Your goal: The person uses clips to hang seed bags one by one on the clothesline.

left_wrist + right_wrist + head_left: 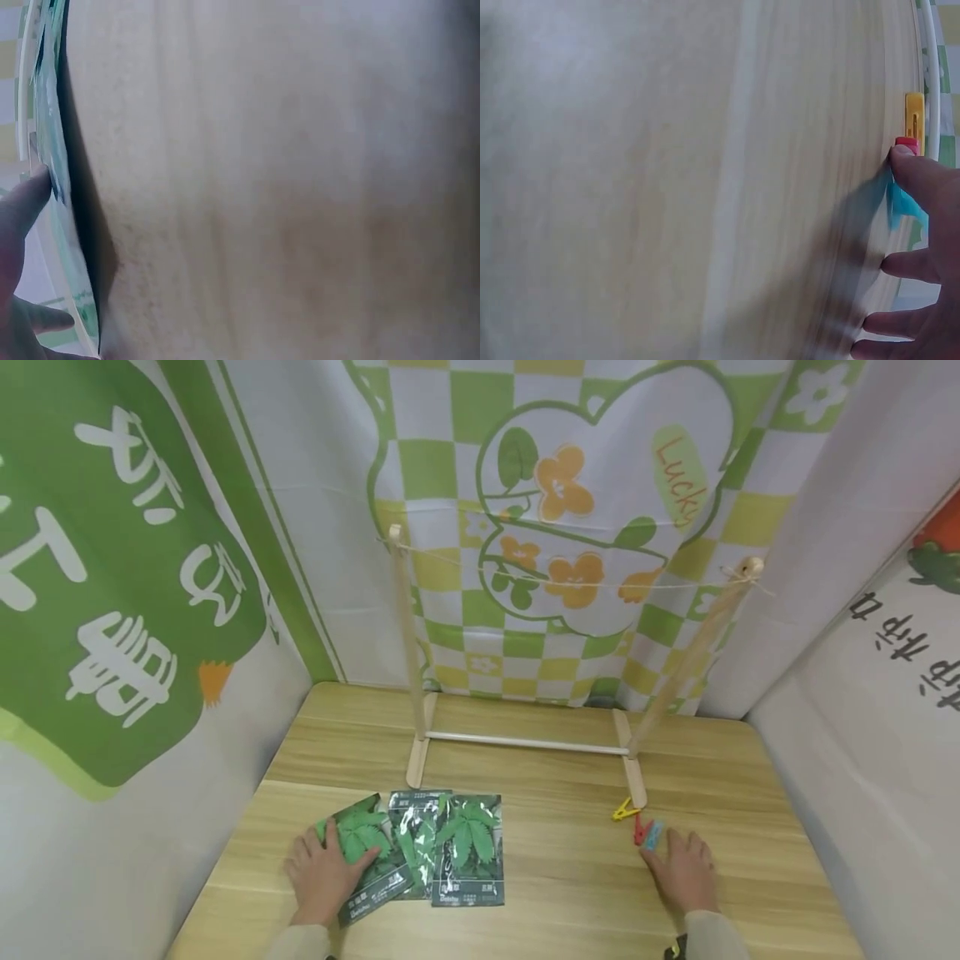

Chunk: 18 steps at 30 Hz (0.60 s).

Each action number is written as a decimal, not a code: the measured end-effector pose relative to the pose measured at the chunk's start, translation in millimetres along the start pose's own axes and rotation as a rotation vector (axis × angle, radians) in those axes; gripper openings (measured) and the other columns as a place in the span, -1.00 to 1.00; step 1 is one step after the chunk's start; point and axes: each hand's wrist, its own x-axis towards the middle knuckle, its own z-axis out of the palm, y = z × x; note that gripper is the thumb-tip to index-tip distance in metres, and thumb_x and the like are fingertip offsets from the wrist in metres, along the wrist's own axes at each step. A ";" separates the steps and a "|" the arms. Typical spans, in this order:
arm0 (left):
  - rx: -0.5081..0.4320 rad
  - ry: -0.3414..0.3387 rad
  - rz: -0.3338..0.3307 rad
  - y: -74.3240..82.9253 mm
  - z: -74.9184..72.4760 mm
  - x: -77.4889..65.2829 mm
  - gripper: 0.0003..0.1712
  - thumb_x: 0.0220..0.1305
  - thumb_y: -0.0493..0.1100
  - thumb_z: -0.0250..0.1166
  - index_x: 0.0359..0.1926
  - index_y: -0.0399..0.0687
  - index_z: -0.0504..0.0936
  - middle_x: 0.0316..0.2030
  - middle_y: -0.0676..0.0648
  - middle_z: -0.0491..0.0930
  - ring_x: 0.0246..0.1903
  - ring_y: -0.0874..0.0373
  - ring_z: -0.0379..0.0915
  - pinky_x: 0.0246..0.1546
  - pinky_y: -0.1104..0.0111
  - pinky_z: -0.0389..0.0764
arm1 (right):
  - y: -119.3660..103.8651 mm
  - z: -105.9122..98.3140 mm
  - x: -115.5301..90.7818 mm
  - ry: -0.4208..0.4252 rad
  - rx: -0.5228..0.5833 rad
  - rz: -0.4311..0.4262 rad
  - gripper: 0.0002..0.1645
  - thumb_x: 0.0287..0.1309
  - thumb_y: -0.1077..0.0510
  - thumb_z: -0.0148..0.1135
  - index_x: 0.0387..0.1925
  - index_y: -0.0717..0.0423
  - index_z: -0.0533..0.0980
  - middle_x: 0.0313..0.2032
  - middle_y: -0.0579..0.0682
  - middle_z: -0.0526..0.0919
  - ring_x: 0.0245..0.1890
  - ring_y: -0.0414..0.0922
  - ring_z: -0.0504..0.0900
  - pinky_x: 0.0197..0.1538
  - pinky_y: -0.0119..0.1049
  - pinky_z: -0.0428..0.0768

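My left hand (324, 877) rests on the leftmost of three dark packets with green leaf pictures, its fingers spread over that tilted packet (366, 839). Beside it lie the middle packet (414, 839) and the right packet (468, 852), which overlaps the middle one. On the right, my right hand (686, 875) lies with fingers apart on the table, its thumb close to a blue clothespin (655, 835). A red clothespin (641, 832) lies against the blue one, with a yellow clothespin (624, 811) just beyond. In the right wrist view the thumb (911, 169) partly hides the clips.
Behind the packets stands a wooden frame with two posts (408, 643), a white bottom rod (525, 742) and a string (600, 583) tied between the post tops. A checked curtain (465, 460) hangs behind the wooden table (562, 877).
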 end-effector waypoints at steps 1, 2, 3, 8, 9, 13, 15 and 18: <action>-0.002 0.004 0.002 1.4 -0.2 -0.2 0.22 0.07 0.41 0.29 0.40 -0.42 0.08 0.27 -0.62 0.06 0.29 -0.57 -0.05 0.18 -0.43 0.04 | -0.3 -0.2 0.4 0.002 0.000 0.002 -0.09 0.32 -0.25 0.05 0.33 0.44 0.18 0.29 0.66 0.06 0.28 0.57 0.06 0.26 0.48 0.12; -0.008 0.010 0.000 2.9 -0.8 -0.4 0.21 0.07 0.39 0.31 0.39 -0.42 0.10 0.27 -0.61 0.07 0.28 -0.56 -0.04 0.18 -0.41 0.06 | -1.1 -0.2 1.2 0.005 0.001 0.003 -0.09 0.32 -0.25 0.05 0.32 0.43 0.19 0.29 0.65 0.07 0.28 0.57 0.07 0.26 0.48 0.12; -0.011 0.015 -0.003 4.0 -1.5 -0.7 0.18 0.07 0.36 0.33 0.38 -0.43 0.11 0.26 -0.61 0.08 0.27 -0.56 -0.02 0.18 -0.40 0.07 | -2.0 -0.1 1.9 0.006 0.005 0.007 -0.10 0.32 -0.25 0.06 0.32 0.43 0.20 0.30 0.65 0.07 0.28 0.57 0.06 0.27 0.47 0.12; -0.006 0.033 -0.008 9.2 -4.6 -1.0 0.13 0.07 0.28 0.37 0.34 -0.48 0.17 0.18 -0.63 0.19 0.21 -0.56 0.11 0.18 -0.36 0.13 | -1.2 0.7 7.1 0.037 0.004 0.011 -0.21 0.32 -0.14 0.08 0.28 0.43 0.27 0.26 0.62 0.16 0.25 0.55 0.16 0.22 0.45 0.23; -0.002 0.031 -0.007 9.7 -5.0 -0.7 0.12 0.07 0.28 0.37 0.33 -0.48 0.17 0.16 -0.63 0.21 0.19 -0.56 0.14 0.18 -0.35 0.15 | -0.3 0.4 7.8 0.047 0.008 0.013 -0.25 0.31 -0.09 0.08 0.27 0.43 0.29 0.25 0.62 0.18 0.24 0.55 0.18 0.20 0.45 0.26; -0.007 0.005 -0.012 9.9 -7.0 0.8 0.10 0.08 0.24 0.38 0.33 -0.49 0.17 0.16 -0.65 0.22 0.18 -0.57 0.15 0.18 -0.35 0.15 | 4.4 -3.4 10.0 0.053 0.036 0.027 -0.36 0.31 0.03 0.05 0.26 0.39 0.31 0.26 0.59 0.19 0.23 0.54 0.21 0.18 0.44 0.28; -0.023 -0.010 -0.020 8.8 -8.4 1.8 0.08 0.08 0.21 0.39 0.33 -0.49 0.18 0.17 -0.66 0.21 0.20 -0.58 0.14 0.19 -0.36 0.13 | 6.0 -6.3 10.8 0.042 0.040 0.034 -0.38 0.30 0.06 0.04 0.27 0.37 0.32 0.26 0.59 0.19 0.23 0.53 0.21 0.18 0.44 0.29; -0.047 -0.032 -0.035 7.0 -9.9 4.4 0.06 0.11 0.18 0.39 0.34 -0.48 0.16 0.20 -0.65 0.18 0.21 -0.58 0.11 0.21 -0.36 0.11 | 8.5 -9.5 11.9 0.019 0.032 0.043 -0.39 0.29 0.09 0.05 0.28 0.36 0.32 0.27 0.58 0.19 0.23 0.51 0.23 0.19 0.41 0.30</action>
